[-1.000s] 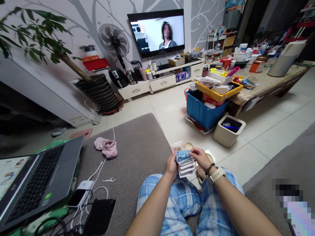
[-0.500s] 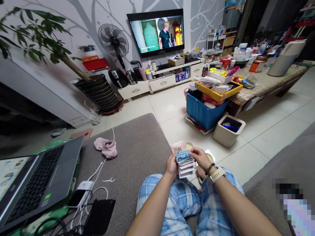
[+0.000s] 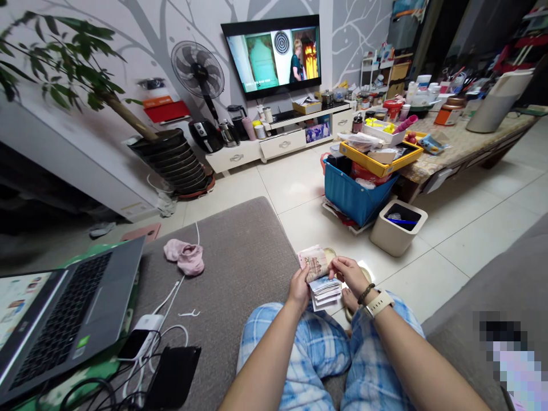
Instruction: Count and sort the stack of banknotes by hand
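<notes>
My left hand (image 3: pixel 299 289) is closed around the left side of a stack of banknotes (image 3: pixel 326 294), held above my lap. A pinkish-brown banknote (image 3: pixel 317 264) stands uppermost, its far end upright. Below it, the bent-over ends of several notes, one of them blue, fan toward me. My right hand (image 3: pixel 350 275) pinches the right edge of the notes with thumb and fingers; which note lies in the pinch is hard to make out. A bracelet and a pale-strapped watch (image 3: pixel 378 303) circle the right wrist.
A laptop (image 3: pixel 81 308), a black pouch-like item (image 3: pixel 173 377), cables and pink socks (image 3: pixel 185 257) lie on the grey sofa (image 3: pixel 240 245) at left. Ahead stand a beige bin (image 3: pixel 391 240), a blue crate (image 3: pixel 353 197) and a cluttered table (image 3: pixel 462 134).
The blue note that faced me has been folded down toward me, baring the pinkish-brown note behind it. Both hands stay in nearly the same place.
</notes>
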Demonstrator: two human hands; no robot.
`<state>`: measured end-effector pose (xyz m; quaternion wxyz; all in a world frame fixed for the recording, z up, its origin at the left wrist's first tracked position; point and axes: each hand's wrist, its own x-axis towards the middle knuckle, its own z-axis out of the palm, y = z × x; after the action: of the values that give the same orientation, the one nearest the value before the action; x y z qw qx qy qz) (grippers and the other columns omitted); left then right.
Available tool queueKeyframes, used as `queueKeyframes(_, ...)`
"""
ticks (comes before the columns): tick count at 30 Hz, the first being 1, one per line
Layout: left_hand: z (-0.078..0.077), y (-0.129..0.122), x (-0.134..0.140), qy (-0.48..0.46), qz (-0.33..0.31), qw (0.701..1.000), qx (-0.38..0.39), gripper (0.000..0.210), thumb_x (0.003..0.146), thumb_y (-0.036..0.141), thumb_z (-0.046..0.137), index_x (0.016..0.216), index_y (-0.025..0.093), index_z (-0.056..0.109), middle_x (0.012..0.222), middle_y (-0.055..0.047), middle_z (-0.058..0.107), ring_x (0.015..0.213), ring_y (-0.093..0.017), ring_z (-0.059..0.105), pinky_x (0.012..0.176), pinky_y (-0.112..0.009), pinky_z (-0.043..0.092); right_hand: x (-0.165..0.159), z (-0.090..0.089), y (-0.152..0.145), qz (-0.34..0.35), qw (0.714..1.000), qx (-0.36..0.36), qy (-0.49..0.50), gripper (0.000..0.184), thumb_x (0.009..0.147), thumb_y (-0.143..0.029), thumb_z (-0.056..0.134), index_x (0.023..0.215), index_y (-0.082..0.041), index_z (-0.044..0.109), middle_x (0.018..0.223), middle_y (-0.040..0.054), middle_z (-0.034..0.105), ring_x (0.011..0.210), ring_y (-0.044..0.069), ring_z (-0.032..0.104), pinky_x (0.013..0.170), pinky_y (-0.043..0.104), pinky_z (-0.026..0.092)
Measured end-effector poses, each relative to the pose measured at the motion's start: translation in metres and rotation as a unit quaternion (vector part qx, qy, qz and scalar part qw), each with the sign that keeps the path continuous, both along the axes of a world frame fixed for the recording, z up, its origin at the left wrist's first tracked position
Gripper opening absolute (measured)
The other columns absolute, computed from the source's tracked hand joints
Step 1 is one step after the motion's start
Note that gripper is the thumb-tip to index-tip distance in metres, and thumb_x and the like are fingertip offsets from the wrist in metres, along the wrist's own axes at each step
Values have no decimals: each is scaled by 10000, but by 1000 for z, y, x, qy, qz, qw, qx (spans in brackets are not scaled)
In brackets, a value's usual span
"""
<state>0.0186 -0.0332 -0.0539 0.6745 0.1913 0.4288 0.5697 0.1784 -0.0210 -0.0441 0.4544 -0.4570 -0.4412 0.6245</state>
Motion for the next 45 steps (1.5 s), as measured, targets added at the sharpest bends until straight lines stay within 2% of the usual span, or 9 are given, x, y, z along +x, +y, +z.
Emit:
queueKeyframes(7,0,0,0,4,-7,1000,0,450,600,373,906,929,118,735,955,-136,807,927,-311,768,939,-433,556,-2,-7,1,-23,1000,-12,-5,417,572,-502,870,642,-215,576,541,-16,590,515,140,505,538,284,380)
queueKeyframes(11,4,-1,1,7,-12,1000,4,510,559,393,930,942,120,733,934,-131,806,920,-309,767,943,-431,553,-3,-15,2,-50,998,-21,-12,454,540,-467,891,714,-230,546,534,-68,520,501,131,481,531,277,380)
queueKeyframes(15,5,-2,0,16,-21,1000,10,513,557,395,932,942,119,734,920,-129,805,916,-307,765,931,-419,551,-1,-14,2,-66,997,-11,-30,453,528,-415,897,782,-221,576,589,-69,545,540,128,495,566,275,394)
queueKeyframes(20,5,-2,0,19,-25,999,13,498,565,389,931,932,115,734,925,-138,801,912,-308,764,949,-431,542,-3,-8,2,-40,999,-2,-15,391,550,-432,873,689,-212,581,631,-19,601,594,154,555,610,300,441)
queueKeyframes(24,5,-3,1,15,-25,999,17,477,581,383,924,938,128,736,928,-128,802,920,-303,763,945,-427,542,-4,-7,1,-46,999,-3,-9,401,575,-464,853,760,-224,592,649,-9,630,618,180,596,626,321,471)
queueKeyframes(27,6,-3,1,16,-27,999,18,494,576,395,927,942,123,738,918,-130,802,913,-303,762,916,-411,546,-3,-8,1,-56,998,-4,-17,429,580,-484,854,799,-234,582,618,-27,613,581,171,575,600,313,456)
queueKeyframes(34,5,-2,0,19,-17,1000,12,512,557,398,935,938,118,737,899,-125,800,897,-302,762,909,-409,549,-2,-9,2,-45,999,4,-27,417,592,-529,853,679,-210,600,637,-2,621,594,159,556,610,307,436)
queueKeyframes(41,0,2,1,-6,6,1000,0,416,620,401,888,898,127,743,896,-127,799,1042,-335,741,960,-442,548,-2,-12,3,-45,999,11,-27,391,611,-529,837,675,-206,627,642,-2,609,623,166,548,632,311,449)
queueKeyframes(45,-5,4,1,-15,17,1000,7,418,638,422,871,903,123,749,885,-121,801,1038,-333,744,969,-448,549,-2,-14,3,-46,998,14,-31,382,621,-526,832,687,-209,631,656,1,615,635,171,555,645,316,457)
